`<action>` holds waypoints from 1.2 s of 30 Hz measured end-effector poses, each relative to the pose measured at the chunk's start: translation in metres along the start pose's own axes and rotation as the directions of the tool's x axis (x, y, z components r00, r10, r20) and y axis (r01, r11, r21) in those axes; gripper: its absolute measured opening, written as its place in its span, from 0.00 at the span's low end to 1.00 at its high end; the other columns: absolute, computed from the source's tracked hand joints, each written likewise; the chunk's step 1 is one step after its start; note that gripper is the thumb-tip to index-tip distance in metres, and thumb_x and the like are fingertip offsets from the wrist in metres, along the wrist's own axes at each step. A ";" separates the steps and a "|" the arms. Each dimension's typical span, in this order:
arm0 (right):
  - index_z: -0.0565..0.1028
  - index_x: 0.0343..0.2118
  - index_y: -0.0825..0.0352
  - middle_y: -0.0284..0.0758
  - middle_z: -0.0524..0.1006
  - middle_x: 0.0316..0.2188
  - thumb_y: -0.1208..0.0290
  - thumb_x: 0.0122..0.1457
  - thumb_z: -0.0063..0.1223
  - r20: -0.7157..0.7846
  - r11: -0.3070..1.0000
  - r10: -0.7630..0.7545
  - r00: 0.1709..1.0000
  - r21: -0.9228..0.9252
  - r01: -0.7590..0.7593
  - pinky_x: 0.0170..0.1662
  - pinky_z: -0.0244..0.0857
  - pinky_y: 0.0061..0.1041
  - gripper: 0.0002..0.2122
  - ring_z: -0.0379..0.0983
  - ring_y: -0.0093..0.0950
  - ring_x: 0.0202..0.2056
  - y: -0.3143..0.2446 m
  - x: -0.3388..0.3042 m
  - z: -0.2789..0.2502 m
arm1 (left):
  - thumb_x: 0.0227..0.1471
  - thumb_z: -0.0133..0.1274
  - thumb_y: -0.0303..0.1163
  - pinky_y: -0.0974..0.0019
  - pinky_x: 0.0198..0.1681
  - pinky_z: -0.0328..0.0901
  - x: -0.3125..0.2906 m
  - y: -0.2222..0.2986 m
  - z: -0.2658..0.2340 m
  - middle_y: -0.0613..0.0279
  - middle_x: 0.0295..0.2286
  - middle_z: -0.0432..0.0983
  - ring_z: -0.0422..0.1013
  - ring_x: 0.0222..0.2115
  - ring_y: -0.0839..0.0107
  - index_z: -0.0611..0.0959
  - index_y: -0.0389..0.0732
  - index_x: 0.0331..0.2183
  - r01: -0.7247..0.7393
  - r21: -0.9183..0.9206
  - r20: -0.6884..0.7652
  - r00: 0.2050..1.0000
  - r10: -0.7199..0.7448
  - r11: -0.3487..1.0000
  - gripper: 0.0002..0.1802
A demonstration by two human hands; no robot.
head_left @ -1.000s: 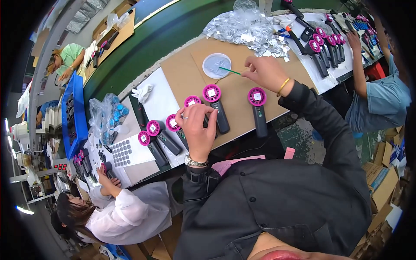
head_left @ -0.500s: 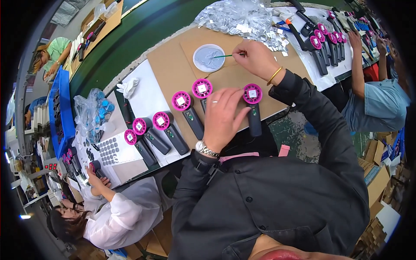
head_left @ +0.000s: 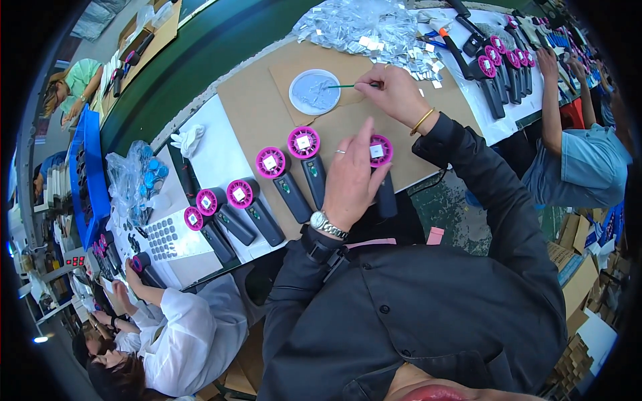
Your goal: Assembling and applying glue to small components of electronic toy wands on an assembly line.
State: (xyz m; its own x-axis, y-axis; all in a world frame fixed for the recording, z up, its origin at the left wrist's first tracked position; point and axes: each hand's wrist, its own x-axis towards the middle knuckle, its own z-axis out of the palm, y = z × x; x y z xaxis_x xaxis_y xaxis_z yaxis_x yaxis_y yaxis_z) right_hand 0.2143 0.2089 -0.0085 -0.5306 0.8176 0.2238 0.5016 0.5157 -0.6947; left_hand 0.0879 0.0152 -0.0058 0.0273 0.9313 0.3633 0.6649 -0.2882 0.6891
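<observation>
Left hand (head_left: 351,180): fingers spread, thumb apart, positioned over one handheld fan (head_left: 386,194) with a magenta head and dark handle; contact cannot be determined. Five similar fans (head_left: 240,194) lie in a row to its left along the counter, white squares at their hubs. Right hand (head_left: 393,95): pinches a green stick (head_left: 342,86), whose far end reaches into the grey paste (head_left: 311,93) in a round white tub (head_left: 313,113) on the cardboard sheet (head_left: 244,83). Beyond: a heap of small silvery squares (head_left: 364,30).
</observation>
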 end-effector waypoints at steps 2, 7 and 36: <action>0.89 0.38 0.69 0.41 0.85 0.33 0.66 0.62 0.68 -0.011 0.999 0.016 1.000 0.045 -0.016 0.41 0.75 0.38 0.10 0.83 0.42 0.34 0.005 0.000 0.004 | 0.57 0.69 0.30 0.46 0.55 0.70 -0.002 0.002 -0.011 0.45 0.50 0.80 0.73 0.53 0.45 0.66 0.32 0.71 0.034 0.020 -0.028 0.999 -0.034 0.999 0.46; 0.89 0.38 0.70 0.42 0.85 0.31 0.66 0.62 0.69 0.022 0.994 0.026 0.999 0.106 -0.028 0.40 0.75 0.35 0.11 0.82 0.36 0.32 0.012 0.006 0.013 | 0.58 0.70 0.32 0.46 0.57 0.69 -0.008 -0.008 -0.028 0.44 0.51 0.80 0.74 0.53 0.44 0.65 0.32 0.72 0.076 0.122 -0.031 0.997 -0.073 0.990 0.48; 0.89 0.47 0.69 0.22 0.81 0.32 0.66 0.69 0.67 0.204 0.664 0.256 0.945 0.674 -0.325 0.36 0.58 0.16 0.11 0.64 0.12 0.30 -0.012 0.014 -0.037 | 0.54 0.74 0.42 0.45 0.64 0.51 -0.022 -0.027 -0.026 0.59 0.54 0.81 0.69 0.62 0.56 0.80 0.43 0.61 0.098 0.318 -0.232 0.972 -0.023 0.943 0.36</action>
State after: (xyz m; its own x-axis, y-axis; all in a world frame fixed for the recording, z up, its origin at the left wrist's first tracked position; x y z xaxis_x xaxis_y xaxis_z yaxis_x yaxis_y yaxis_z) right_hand 0.2261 0.2238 0.0278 -0.5121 0.8524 -0.1058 0.0449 -0.0964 -0.9943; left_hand 0.0498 -0.0038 -0.0160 -0.1619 0.8605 0.4831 0.8670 -0.1098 0.4861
